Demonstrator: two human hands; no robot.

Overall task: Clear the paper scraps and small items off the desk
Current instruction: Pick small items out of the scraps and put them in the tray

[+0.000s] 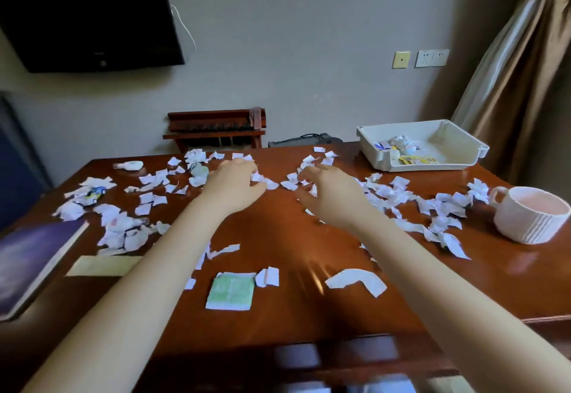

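Several torn white paper scraps lie scattered over the brown wooden desk. Both my arms reach to the far middle of the desk. My left hand lies palm down with curled fingers over a white scrap at its fingertips. My right hand hovers with curled fingers over a cluster of scraps; whether it holds any is hidden. A green-printed packet and a bent white strip lie near me.
A white plastic tray with small items stands at the back right. A white ribbed basket sits at the right edge. A dark book and a pale slip lie at the left. A wooden rack stands behind the desk.
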